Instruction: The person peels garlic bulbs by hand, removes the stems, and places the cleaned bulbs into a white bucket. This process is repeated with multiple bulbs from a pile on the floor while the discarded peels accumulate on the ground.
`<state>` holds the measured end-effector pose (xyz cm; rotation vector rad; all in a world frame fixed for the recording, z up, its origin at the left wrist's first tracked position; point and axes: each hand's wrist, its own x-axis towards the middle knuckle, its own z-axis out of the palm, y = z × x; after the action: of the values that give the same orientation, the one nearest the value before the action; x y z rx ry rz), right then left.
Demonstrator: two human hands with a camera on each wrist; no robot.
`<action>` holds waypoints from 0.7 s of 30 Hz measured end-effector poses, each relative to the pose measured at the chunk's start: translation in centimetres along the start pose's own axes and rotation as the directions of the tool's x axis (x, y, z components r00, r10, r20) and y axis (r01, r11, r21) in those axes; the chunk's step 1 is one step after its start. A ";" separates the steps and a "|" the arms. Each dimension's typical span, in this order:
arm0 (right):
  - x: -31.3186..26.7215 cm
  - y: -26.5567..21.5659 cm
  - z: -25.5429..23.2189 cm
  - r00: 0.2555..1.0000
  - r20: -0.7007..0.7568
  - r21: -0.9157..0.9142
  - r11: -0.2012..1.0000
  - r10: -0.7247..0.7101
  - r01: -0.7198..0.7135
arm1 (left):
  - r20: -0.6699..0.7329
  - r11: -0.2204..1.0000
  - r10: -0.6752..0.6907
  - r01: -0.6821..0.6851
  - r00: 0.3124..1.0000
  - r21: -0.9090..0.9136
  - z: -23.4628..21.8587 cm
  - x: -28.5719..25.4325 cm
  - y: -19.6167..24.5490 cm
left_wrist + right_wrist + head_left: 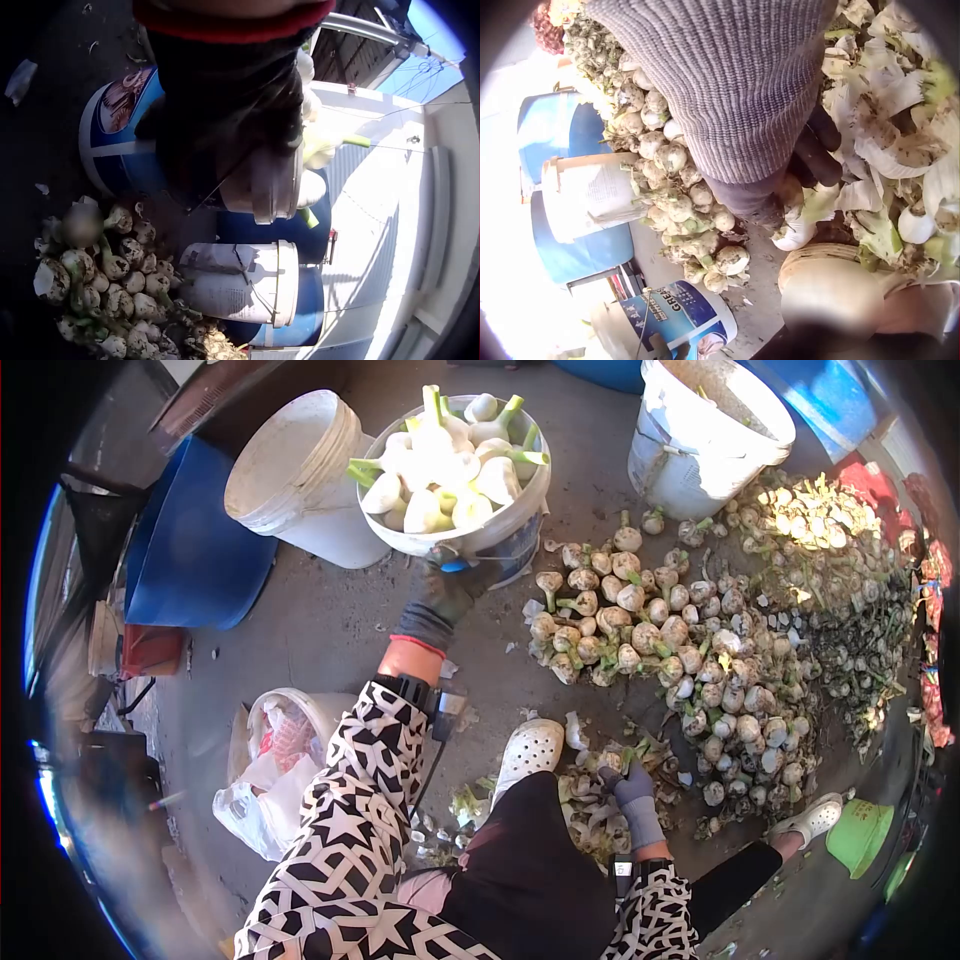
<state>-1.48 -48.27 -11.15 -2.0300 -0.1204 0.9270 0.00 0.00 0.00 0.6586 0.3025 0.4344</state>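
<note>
A white bucket [375, 538] heaped with peeled garlic bulbs [440, 465] stands ahead. My gloved left hand [445, 585] is curled at its near side, just below the rim, with a small bright blue object [457, 565] showing in the grip. The left wrist view has this dark glove [225, 112] in front of the bucket's label, its fingertips in shadow. Low by my knee, my gloved right hand [632, 785] holds a garlic bulb [793, 234] above loose peelings [885, 142]. Its curled fingers [817, 154] partly hide the bulb.
Untrimmed garlic bulbs [700, 650] spread across the floor to the right. A white bucket [290, 470] and a blue tub [190, 540] stand left, another white bucket [690, 470] back right. A bin [318, 705] with plastic bags stands lower left, a green bowl [860, 838] far right.
</note>
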 end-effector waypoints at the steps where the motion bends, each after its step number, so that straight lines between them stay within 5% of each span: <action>1: 0.4 -0.4 0.3 1.000 -0.017 0.046 0.999 0.025 -0.025 | 0.016 1.000 0.000 0.000 1.000 -0.003 0.3 0.4 -0.1; 2: 1.0 -0.8 0.6 0.998 -0.029 0.091 0.995 0.047 -0.044 | 0.046 0.996 -0.007 0.011 0.999 -0.086 0.5 1.8 1.3; 3: -5.2 0.5 -0.9 0.983 0.006 0.063 0.981 0.183 -0.184 | -0.036 0.980 -0.092 0.084 0.995 -0.182 -1.3 -0.1 -1.2; 5: -3.6 -2.3 -0.9 0.998 -0.032 -0.081 0.995 0.057 -0.060 | 0.063 0.983 0.086 -0.095 0.994 0.154 -1.6 5.5 1.2; 9: -2.8 -3.9 -1.2 0.999 -0.004 -0.226 0.973 -0.041 0.039 | -0.247 0.990 -0.068 0.034 0.967 -0.140 0.2 11.7 4.8; 12: -3.1 -3.2 -1.5 0.999 -0.046 -0.167 0.986 -0.018 0.010 | -0.369 0.995 -0.056 0.022 0.928 -0.096 1.0 15.1 6.4; 14: -3.3 -4.6 -1.7 0.998 -0.065 -0.198 0.979 0.026 -0.038 | -0.518 0.969 0.137 -0.006 0.845 0.247 0.9 16.4 8.4; 15: -3.5 -5.0 -1.7 0.994 -0.072 -0.233 0.968 0.076 -0.091 | -0.330 0.805 0.194 0.042 0.924 0.592 -4.3 18.7 9.5; 16: -3.6 -4.3 -1.8 0.993 -0.072 -0.204 0.973 0.095 -0.108 | -0.473 0.817 0.223 0.101 0.852 0.567 1.2 14.5 10.5; 17: -3.9 -4.0 -1.7 0.991 -0.086 -0.186 0.975 0.105 -0.119 | -0.240 0.555 0.341 0.011 0.909 0.832 0.7 12.9 12.2; 18: -3.9 -3.9 -1.6 0.991 -0.084 -0.212 0.970 0.100 -0.116 | 0.095 0.051 0.626 -0.162 0.774 0.985 1.5 10.8 12.6; 19: -3.9 -3.8 -1.4 0.992 -0.081 -0.241 0.964 0.095 -0.112 | 0.453 -0.543 0.617 -0.069 0.644 0.837 4.7 6.7 14.1; 20: -3.8 -4.1 -1.3 0.991 -0.089 -0.229 0.966 0.103 -0.121 | 0.601 -0.733 0.559 0.002 0.572 0.680 5.7 4.6 15.7; 21: -3.8 -4.7 -1.3 0.992 -0.070 -0.275 0.954 0.103 -0.118 | 0.660 -0.857 0.500 0.211 0.560 0.470 5.6 3.5 17.2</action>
<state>-2.21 -47.82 -5.05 -2.3414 -0.1127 0.9660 0.32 10.91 14.87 3.2253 0.9717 1.3405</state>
